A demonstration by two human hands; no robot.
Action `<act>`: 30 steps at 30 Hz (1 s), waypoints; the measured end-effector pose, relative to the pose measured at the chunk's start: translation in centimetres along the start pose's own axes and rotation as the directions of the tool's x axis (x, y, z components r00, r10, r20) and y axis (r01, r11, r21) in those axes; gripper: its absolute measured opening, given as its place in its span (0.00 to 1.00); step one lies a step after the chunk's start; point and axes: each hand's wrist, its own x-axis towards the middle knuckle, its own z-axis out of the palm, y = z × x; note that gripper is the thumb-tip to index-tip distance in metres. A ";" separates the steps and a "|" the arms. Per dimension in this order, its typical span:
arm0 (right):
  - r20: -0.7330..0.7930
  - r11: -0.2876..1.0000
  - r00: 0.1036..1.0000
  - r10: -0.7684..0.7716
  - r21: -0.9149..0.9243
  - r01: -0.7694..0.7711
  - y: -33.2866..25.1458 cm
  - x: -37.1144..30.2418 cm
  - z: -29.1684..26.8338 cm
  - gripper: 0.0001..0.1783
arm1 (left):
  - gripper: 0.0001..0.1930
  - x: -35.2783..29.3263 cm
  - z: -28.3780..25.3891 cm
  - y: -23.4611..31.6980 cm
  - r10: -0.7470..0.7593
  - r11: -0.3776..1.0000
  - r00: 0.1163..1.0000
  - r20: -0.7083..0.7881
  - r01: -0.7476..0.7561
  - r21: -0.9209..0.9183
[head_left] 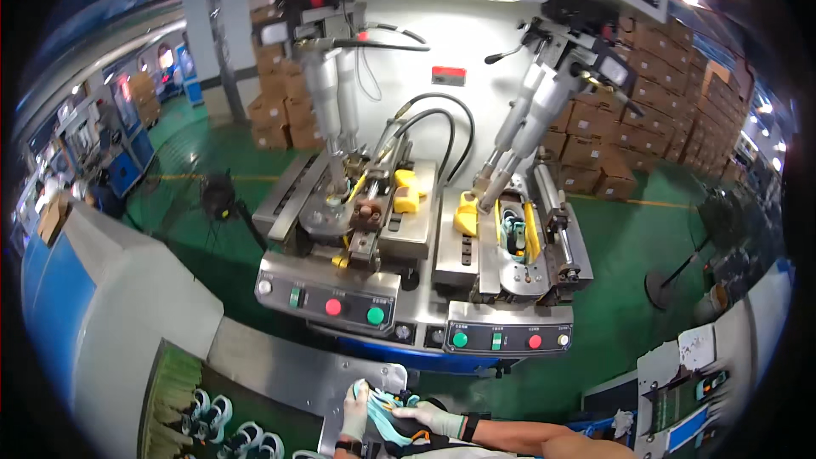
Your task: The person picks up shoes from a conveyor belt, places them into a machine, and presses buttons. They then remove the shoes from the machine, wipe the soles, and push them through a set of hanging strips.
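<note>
Near the lower edge, my two hands in pale gloves hold a light-blue and black shoe upper [389, 429] with orange touches. My left hand [354, 416] has its fingers closed on the upper's left side. From the right, my right hand [432, 417] grips the same piece, its thumb lying over the fabric. The upper's lower part runs out of the picture. Ahead stands a two-station shoe machine; a light-blue and black shoe [513, 234] sits in its right station. No shoe shows in the left station [327, 214].
Left and right control panels [327, 299] [510, 337] with coloured buttons face me. Several shoes [217, 416] lie on a green conveyor [289, 412] at lower left, beside a metal ledge [272, 359]. Cardboard boxes [633, 132] are stacked behind. A standing fan [667, 285] is at right.
</note>
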 end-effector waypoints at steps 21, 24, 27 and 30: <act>0.082 0.993 0.996 0.025 0.110 -0.034 0.3 0.0 -1.0 0.20 | 0.27 0.2 0.4 -3.7 -0.093 0.995 0.993 -0.067 0.091 -0.030; 0.110 0.988 0.993 0.037 0.143 -0.053 -0.2 -0.8 -0.1 0.20 | 0.26 -0.3 0.2 -3.8 -0.143 0.990 0.987 -0.080 0.141 -0.024; 0.122 0.988 0.992 0.023 0.152 -0.041 -0.6 -0.9 0.5 0.20 | 0.26 -0.1 0.1 -4.5 -0.109 0.994 0.989 -0.102 0.106 -0.034; 0.118 0.990 0.993 0.028 0.132 -0.044 -0.3 -0.2 0.0 0.20 | 0.25 0.4 0.1 -5.1 -0.084 0.996 0.992 -0.094 0.080 -0.045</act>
